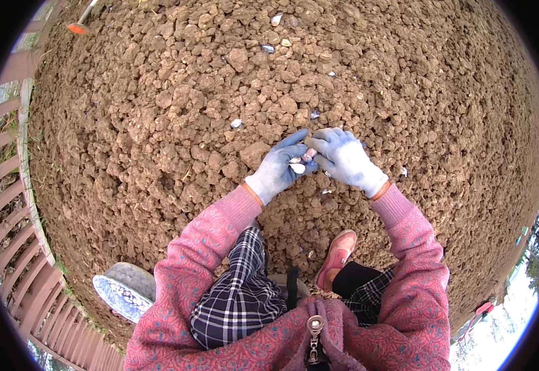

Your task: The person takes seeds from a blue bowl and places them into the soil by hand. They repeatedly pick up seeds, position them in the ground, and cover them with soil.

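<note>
My left hand (276,162), in a white knit glove with a blue-grey coating, cups what look like garlic cloves. One smooth white clove (298,168) rests on its fingers. Above it is a pinkish garlic piece (310,154), touched by the fingers of my right hand (350,157), which wears a matching glove. The two hands meet just above lumpy brown soil (204,199). How the right fingertips grip the piece is partly hidden. Small whitish pieces, such as one at the left (236,123) and a bluish one (315,114), lie on the clods nearby.
A round metal basin (128,287) stands tilted at my lower left. Along the left runs a brown slatted fence (7,204) with a pale border edge. A tool with an orange end (78,28) lies at the upper left. My pink shoe (339,255) is on the soil.
</note>
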Tool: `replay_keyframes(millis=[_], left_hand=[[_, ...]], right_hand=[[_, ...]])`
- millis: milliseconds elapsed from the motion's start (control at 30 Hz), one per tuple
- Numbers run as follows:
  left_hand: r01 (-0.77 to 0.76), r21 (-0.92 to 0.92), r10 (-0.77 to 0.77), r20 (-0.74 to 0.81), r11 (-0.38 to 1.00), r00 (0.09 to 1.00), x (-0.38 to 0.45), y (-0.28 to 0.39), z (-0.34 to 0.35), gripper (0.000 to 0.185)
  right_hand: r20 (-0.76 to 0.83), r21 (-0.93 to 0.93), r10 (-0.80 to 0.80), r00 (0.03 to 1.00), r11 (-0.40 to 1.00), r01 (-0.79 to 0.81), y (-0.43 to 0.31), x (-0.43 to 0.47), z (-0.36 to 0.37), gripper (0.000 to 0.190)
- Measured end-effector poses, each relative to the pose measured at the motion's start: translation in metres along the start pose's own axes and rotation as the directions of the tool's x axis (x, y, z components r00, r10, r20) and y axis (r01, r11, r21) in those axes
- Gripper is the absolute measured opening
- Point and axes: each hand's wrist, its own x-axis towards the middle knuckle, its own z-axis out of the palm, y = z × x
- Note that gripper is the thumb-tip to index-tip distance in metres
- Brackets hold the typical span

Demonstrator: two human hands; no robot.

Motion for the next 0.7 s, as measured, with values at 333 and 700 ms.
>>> replay_keyframes(millis=[333, 700], left_hand=[[-0.029, -0.015, 0.031, 0.098, 0.999, 0.995, 0.006, 0.020, 0.019, 0.037], [-0.227, 0.675, 0.439, -0.159, 0.702, 0.884, 0.020, 0.055, 0.041, 0.031]], right_hand=[[-0.284, 0.406, 0.209, 0.936, 0.910, -0.080, 0.003, 0.004, -0.008, 0.021], [-0.167, 0.309, 0.572, 0.803, 0.804, -0.508, 0.100, 0.067, -0.036, 0.022]])
